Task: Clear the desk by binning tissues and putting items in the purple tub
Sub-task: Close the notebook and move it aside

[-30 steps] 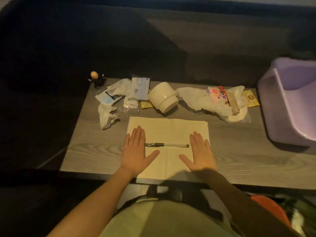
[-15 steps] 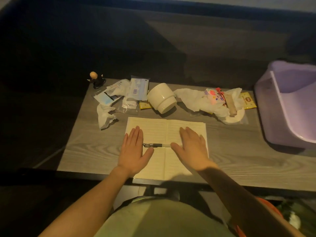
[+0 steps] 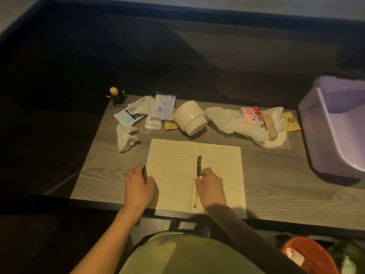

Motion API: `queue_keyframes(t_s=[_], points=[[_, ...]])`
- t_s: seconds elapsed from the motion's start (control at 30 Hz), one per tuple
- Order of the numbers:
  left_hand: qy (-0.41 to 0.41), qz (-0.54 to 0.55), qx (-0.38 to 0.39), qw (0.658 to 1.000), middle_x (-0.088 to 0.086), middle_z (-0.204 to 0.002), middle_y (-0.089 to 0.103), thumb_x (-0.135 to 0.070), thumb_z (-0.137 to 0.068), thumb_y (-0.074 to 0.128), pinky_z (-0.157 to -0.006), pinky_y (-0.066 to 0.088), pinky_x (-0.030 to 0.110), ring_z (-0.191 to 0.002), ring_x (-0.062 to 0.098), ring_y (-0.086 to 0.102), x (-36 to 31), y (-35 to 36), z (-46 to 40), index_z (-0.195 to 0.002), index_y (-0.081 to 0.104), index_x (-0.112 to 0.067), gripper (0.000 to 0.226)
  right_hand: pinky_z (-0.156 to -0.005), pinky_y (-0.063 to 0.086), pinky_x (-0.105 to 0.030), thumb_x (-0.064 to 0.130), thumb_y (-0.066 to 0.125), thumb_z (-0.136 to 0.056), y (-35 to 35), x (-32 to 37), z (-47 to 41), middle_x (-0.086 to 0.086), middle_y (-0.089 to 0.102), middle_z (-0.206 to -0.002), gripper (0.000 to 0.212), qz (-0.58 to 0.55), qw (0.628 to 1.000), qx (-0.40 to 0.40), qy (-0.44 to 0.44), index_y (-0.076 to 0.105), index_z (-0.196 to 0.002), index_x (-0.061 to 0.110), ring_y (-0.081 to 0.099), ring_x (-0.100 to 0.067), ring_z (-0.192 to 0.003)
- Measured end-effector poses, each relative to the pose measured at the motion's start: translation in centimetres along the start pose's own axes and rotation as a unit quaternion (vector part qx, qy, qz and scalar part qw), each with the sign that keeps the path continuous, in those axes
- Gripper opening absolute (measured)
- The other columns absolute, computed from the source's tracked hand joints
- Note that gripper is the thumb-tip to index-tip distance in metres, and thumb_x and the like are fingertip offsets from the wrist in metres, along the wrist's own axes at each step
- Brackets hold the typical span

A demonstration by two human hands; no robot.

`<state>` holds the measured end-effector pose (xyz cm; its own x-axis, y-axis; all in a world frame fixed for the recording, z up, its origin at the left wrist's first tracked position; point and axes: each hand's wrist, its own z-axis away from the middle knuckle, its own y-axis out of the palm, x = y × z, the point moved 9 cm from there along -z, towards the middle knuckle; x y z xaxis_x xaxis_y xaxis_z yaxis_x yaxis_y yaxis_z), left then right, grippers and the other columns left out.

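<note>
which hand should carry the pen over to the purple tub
Right. The right hand already pinches the pen, and the purple tub stands on that side; the left hand grips the notebook edge.

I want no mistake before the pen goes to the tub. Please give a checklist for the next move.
1. Right hand grips pen: ok.
2. Left hand at left edge of notebook: ok, but whether it lifts the cover: cannot tell.
3. Purple tub open, on the right: ok.
4. Path to the tub clear of the cup: ok.
5. Tissues binned: not ok.
</note>
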<state>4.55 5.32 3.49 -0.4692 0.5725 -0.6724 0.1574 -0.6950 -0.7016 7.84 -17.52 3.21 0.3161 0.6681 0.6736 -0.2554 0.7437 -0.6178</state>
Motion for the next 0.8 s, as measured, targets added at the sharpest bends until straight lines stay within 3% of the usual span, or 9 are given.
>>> queue_keyframes(t_s=[0.13, 0.27, 0.37, 0.43, 0.5, 0.57, 0.67, 0.73, 0.8], points=[[-0.035, 0.025, 0.025, 0.999, 0.013, -0.111, 0.059, -0.011, -0.084, 0.061, -0.073, 0.045, 0.028, -0.097, 0.023, 0.055, -0.3, 0.0, -0.5, -0.11, 0.055, -0.006, 0.027, -0.081, 0.051, -0.031, 0.017, 0.05, -0.093, 0.5, 1.0, 0.1, -0.01, 0.063, -0.111, 0.024, 0.002, 1.0, 0.006, -0.023, 0.052, -0.116, 0.01, 0.06, -0.02, -0.093], [-0.16, 0.217, 0.149, 0.952, 0.014, -0.109, 0.067, -0.009, -0.083, 0.063, -0.066, 0.051, 0.03, -0.086, 0.023, 0.065, -1.0, 0.0, -0.7, -0.108, 0.059, -0.01, 0.025, -0.083, 0.051, -0.032, 0.017, 0.052, -0.092, 0.1, 0.9, 0.0, -0.008, 0.064, -0.11, 0.024, 0.009, 0.999, 0.018, -0.028, 0.054, -0.115, 0.011, 0.06, -0.02, -0.093], [-0.102, 0.25, 0.257, 0.928, 0.008, -0.104, 0.071, -0.017, -0.084, 0.062, -0.07, 0.054, 0.028, -0.087, 0.02, 0.07, -5.0, -0.6, 0.3, -0.103, 0.065, -0.015, 0.02, -0.078, 0.05, -0.029, 0.02, 0.053, -0.091, -0.5, 0.9, -0.1, -0.005, 0.066, -0.098, 0.019, -0.016, 0.999, 0.026, -0.031, 0.061, -0.106, 0.011, 0.061, -0.016, -0.084], [-0.029, 0.231, 0.307, 0.923, 0.0, -0.1, 0.072, -0.03, -0.08, 0.06, -0.072, 0.053, 0.024, -0.089, 0.015, 0.069, -8.1, -0.8, 1.5, -0.104, 0.066, -0.021, 0.027, -0.07, 0.047, -0.032, 0.027, 0.052, -0.091, -1.1, 1.0, 0.0, -0.002, 0.062, -0.076, 0.021, -0.035, 0.998, 0.038, -0.033, 0.064, -0.083, 0.011, 0.055, -0.014, -0.066], [0.027, 0.177, 0.335, 0.925, -0.005, -0.101, 0.07, -0.036, -0.081, 0.057, -0.073, 0.05, 0.019, -0.091, 0.011, 0.065, -10.7, -0.1, 3.1, -0.111, 0.063, -0.03, 0.031, -0.064, 0.042, -0.036, 0.035, 0.048, -0.091, -2.2, 0.9, -0.1, -0.004, 0.053, -0.063, 0.038, -0.05, 0.998, 0.034, -0.028, 0.06, -0.069, 0.006, 0.045, -0.015, -0.058], [0.062, 0.126, 0.35, 0.926, -0.009, -0.103, 0.064, -0.035, -0.086, 0.056, -0.071, 0.045, 0.013, -0.091, 0.003, 0.061, -12.4, 1.3, 4.2, -0.123, 0.054, -0.036, 0.037, -0.069, 0.045, -0.037, 0.042, 0.044, -0.092, -4.0, 0.7, -0.5, -0.003, 0.058, -0.069, 0.041, -0.139, 0.99, 0.027, -0.01, 0.064, -0.078, 0.01, 0.053, -0.016, -0.066], [0.088, 0.096, 0.389, 0.912, -0.019, -0.111, 0.052, -0.037, -0.088, 0.053, -0.076, 0.042, 0.014, -0.099, -0.003, 0.051, -14.1, 4.0, 5.7, -0.135, 0.042, -0.04, 0.048, -0.082, 0.055, -0.041, 0.058, 0.033, -0.089, -6.0, 0.2, -0.8, -0.013, 0.068, -0.095, 0.055, -0.329, 0.942, 0.062, 0.036, 0.062, -0.103, 0.013, 0.067, -0.027, -0.087], [0.104, 0.062, 0.414, 0.902, -0.019, -0.115, 0.042, -0.039, -0.09, 0.051, -0.086, 0.042, 0.02, -0.107, 0.001, 0.044, -14.4, 6.1, 6.5, -0.139, 0.035, -0.042, 0.052, -0.08, 0.055, -0.042, 0.064, 0.032, -0.08, -7.8, -0.5, -1.0, -0.015, 0.068, -0.099, 0.065, -0.372, 0.925, 0.063, 0.029, 0.059, -0.109, 0.013, 0.068, -0.029, -0.09], [0.138, -0.065, 0.411, 0.899, -0.01, -0.119, 0.034, -0.047, -0.09, 0.047, -0.1, 0.034, 0.034, -0.118, 0.012, 0.033, -13.9, 8.5, 6.8, -0.14, 0.031, -0.047, 0.053, -0.081, 0.055, -0.042, 0.059, 0.045, -0.08, -9.0, -1.6, -0.9, -0.011, 0.07, -0.101, 0.055, -0.364, 0.93, 0.055, 0.019, 0.059, -0.11, 0.014, 0.069, -0.026, -0.091]])
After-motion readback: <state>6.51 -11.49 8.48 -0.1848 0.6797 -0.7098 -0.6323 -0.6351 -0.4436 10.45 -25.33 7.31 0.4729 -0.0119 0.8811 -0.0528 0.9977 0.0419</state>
